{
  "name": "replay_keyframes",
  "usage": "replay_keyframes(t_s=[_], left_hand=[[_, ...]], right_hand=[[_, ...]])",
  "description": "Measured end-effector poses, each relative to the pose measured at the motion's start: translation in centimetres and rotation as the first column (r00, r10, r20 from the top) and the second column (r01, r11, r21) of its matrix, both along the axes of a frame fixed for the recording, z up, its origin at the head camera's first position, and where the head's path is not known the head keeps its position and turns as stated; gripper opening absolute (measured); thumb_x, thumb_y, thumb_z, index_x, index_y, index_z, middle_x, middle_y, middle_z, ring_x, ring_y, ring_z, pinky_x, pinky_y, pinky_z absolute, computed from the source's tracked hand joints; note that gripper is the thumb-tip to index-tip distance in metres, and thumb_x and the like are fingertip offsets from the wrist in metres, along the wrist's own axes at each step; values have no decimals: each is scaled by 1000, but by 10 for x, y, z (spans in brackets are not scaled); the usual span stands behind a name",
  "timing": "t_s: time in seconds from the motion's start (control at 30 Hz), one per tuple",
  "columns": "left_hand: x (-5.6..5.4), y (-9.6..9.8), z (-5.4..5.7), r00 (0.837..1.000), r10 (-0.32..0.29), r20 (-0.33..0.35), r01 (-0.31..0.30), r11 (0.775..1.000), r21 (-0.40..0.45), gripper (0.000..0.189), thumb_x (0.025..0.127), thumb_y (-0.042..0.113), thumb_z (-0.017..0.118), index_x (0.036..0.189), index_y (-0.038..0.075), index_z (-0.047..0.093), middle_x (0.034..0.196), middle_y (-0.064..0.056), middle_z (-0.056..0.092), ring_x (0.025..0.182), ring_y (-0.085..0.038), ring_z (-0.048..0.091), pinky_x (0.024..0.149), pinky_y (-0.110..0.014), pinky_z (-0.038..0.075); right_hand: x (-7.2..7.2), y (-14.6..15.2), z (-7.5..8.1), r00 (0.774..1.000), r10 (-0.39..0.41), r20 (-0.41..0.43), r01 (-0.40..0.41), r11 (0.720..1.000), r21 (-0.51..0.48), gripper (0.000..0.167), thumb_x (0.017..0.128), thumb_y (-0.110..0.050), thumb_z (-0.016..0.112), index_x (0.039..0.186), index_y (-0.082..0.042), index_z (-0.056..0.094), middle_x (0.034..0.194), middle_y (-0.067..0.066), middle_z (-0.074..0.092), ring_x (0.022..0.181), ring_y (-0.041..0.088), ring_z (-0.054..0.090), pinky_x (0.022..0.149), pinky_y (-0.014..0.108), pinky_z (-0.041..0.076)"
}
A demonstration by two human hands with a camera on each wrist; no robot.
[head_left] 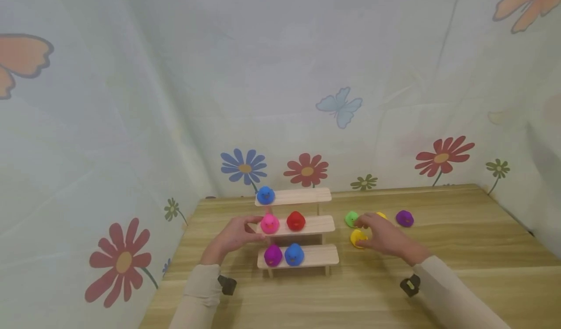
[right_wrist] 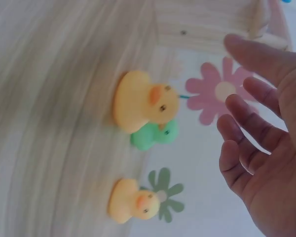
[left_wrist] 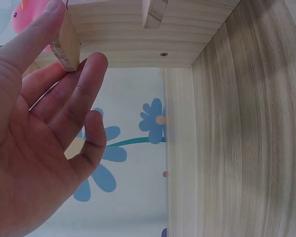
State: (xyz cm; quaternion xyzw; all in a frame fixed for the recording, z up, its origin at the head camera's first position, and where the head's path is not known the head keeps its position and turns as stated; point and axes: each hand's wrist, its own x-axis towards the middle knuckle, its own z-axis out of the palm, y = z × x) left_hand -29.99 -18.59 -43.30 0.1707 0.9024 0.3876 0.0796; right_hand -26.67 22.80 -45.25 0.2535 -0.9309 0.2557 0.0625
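A three-step wooden stand (head_left: 319, 225) carries several toy ducks. At the left end of its middle step my left hand (head_left: 236, 233) holds the board's end between thumb and fingers, close beside a pink duck (head_left: 270, 224). That step also bears a red duck (head_left: 296, 221). Over to the right of the stand, my right hand (head_left: 386, 235) hovers with loosely bent fingers near a yellow duck (head_left: 357, 238). The right wrist view shows a gap between that hand and the yellow duck (right_wrist: 138, 101). Behind it sits a green duck (right_wrist: 145, 136).
A blue duck (head_left: 265, 195) stands on the top step; a purple duck (head_left: 273, 255) and another blue duck (head_left: 294, 255) are on the bottom one. Partly behind my right hand is a second yellow duck (head_left: 382, 215). Farther right lies a dark purple duck (head_left: 405, 218) on the wooden table (head_left: 473, 290).
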Motion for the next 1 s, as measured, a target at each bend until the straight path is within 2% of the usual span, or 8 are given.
replay_keyframes(t_s=[0.23, 0.33, 0.47, 0.57, 0.73, 1.0], left_hand=[[0, 0, -1, 1000, 0, 5, 0, 1000, 8, 58, 77, 33, 77, 128, 15, 58, 117, -3, 62, 80, -14, 61, 67, -30, 51], [0, 0, -1, 1000, 0, 6, -1, 1000, 6, 59, 76, 35, 78, 128, 15, 58, 116, -4, 62, 80, -14, 61, 67, -30, 51], [0, 0, -1, 1000, -4, 1, 4, 1000, 5, 60, 76, 36, 78, 128, 15, 58, 116, -5, 62, 79, -14, 61, 67, -31, 51], [-1, -1, -1, 1000, -3, 4, 3, 1000, -4, 61, 75, 38, 78, 128, 16, 58, 116, -4, 62, 80, -14, 61, 67, -31, 51], [-2, -1, -2, 1000, -7, 18, 7, 1000, -5, 62, 74, 40, 78, 129, 18, 57, 115, -3, 63, 80, -14, 61, 68, -31, 50], [-2, 0, 2, 1000, 2, 26, -2, 1000, -13, 61, 74, 38, 78, 128, 19, 58, 116, -1, 62, 80, -14, 61, 68, -31, 51]], right_hand=[[6, -22, 14, 991, 88, -100, -94, 994, -63, 19, 85, -24, 70, 97, -10, 63, 91, -3, 61, 85, 22, 59, 76, 40, 51], [8, -35, 21, 986, 94, -138, -108, 989, -97, 20, 86, -24, 69, 98, -10, 63, 89, -5, 59, 82, 17, 56, 73, 36, 50], [7, -54, 27, 973, 112, -202, -139, 983, -121, 24, 86, -25, 69, 102, -9, 63, 94, 0, 62, 82, 15, 55, 72, 35, 50], [7, -69, 33, 971, 132, -199, -161, 977, -140, 30, 86, -27, 70, 108, -9, 62, 104, 3, 62, 87, 18, 56, 75, 38, 51], [6, -92, 42, 971, 137, -194, -164, 978, -130, 37, 84, -27, 72, 117, -14, 60, 113, 0, 58, 91, 18, 56, 76, 33, 51], [2, -121, 49, 976, 118, -182, -126, 991, -38, 46, 82, -29, 73, 124, -16, 59, 122, 1, 58, 108, 18, 53, 88, 36, 48]])
